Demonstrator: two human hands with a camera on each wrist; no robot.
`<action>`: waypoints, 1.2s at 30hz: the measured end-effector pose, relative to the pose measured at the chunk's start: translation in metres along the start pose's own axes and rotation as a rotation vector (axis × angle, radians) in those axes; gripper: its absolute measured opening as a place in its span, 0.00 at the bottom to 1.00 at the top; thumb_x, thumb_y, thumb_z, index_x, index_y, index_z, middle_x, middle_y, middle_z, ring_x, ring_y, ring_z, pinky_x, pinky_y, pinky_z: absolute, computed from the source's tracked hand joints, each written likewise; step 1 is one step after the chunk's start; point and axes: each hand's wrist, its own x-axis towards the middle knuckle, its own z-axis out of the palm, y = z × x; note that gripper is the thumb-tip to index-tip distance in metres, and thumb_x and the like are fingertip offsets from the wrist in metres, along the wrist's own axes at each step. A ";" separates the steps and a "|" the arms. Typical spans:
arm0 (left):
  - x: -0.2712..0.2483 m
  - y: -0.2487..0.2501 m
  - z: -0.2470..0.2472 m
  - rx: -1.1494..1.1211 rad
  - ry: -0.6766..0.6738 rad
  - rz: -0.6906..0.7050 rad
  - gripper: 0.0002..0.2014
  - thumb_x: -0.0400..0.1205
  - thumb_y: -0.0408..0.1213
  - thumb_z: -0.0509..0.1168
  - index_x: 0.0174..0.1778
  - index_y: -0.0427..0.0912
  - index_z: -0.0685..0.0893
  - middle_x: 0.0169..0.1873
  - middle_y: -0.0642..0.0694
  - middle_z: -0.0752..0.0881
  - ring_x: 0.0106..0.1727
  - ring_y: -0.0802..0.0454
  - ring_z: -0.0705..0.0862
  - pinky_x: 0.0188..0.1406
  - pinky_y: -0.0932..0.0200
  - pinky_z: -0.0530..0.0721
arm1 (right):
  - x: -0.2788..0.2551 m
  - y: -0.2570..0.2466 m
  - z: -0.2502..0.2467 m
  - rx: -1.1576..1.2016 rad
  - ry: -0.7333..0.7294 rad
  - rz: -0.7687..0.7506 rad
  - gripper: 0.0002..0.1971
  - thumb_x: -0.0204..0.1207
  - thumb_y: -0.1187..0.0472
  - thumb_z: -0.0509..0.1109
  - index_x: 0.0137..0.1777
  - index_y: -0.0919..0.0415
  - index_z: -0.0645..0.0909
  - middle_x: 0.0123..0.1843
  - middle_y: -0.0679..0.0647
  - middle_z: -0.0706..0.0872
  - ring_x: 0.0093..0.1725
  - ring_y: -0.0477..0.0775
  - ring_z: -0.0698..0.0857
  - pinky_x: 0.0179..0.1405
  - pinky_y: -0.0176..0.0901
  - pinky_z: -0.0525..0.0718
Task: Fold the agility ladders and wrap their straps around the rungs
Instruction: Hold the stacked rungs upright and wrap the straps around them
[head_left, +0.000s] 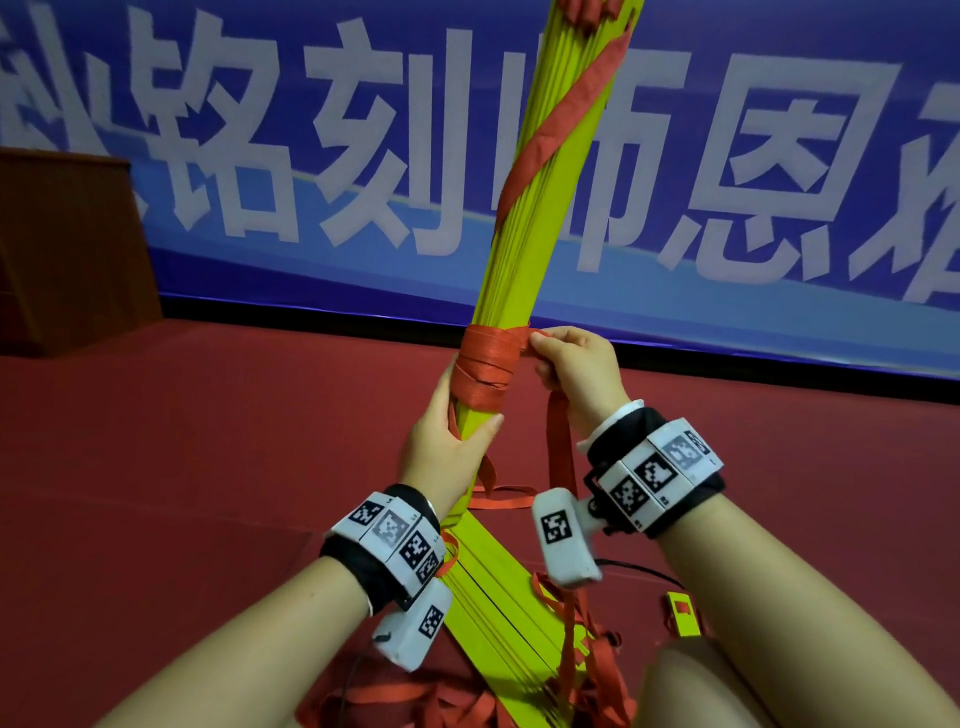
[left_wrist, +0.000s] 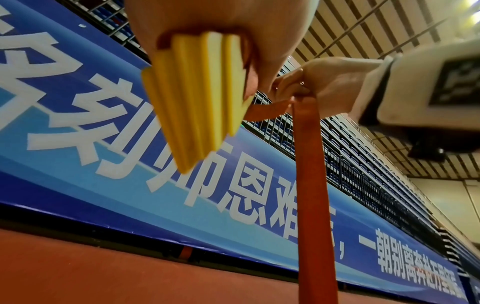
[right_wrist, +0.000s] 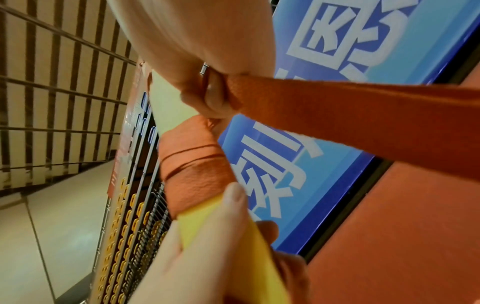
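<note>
1 upright rung bundle clasped by left hand below 1 red wrap band; right hand pinching strap. 2nd rung stack on floor.

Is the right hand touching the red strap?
Touching. In the right wrist view, the right hand pinches the red strap between its fingers beside the yellow rungs; the head view shows the same.

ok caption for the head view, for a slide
Left hand holds the yellow rungs upright while the right hand winds the red strap around them.
</note>
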 end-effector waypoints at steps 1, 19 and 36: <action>-0.001 -0.001 0.001 0.050 0.008 0.005 0.37 0.71 0.51 0.70 0.77 0.68 0.66 0.51 0.67 0.86 0.57 0.54 0.86 0.57 0.58 0.82 | -0.001 -0.003 0.002 0.032 0.030 -0.009 0.08 0.79 0.71 0.65 0.40 0.62 0.79 0.28 0.58 0.79 0.16 0.40 0.71 0.20 0.32 0.68; 0.006 -0.001 -0.025 0.000 -0.294 0.085 0.39 0.78 0.35 0.74 0.77 0.64 0.60 0.60 0.64 0.81 0.52 0.79 0.81 0.51 0.82 0.72 | -0.004 0.008 0.002 -0.015 -0.209 -0.303 0.04 0.78 0.59 0.69 0.47 0.57 0.78 0.31 0.43 0.78 0.25 0.40 0.74 0.26 0.31 0.72; -0.001 0.001 -0.023 0.296 -0.045 0.108 0.44 0.72 0.52 0.73 0.82 0.66 0.57 0.38 0.51 0.87 0.42 0.43 0.88 0.41 0.56 0.83 | -0.006 0.001 0.006 0.013 -0.184 -0.195 0.05 0.81 0.65 0.68 0.52 0.66 0.81 0.21 0.44 0.68 0.18 0.42 0.63 0.18 0.32 0.62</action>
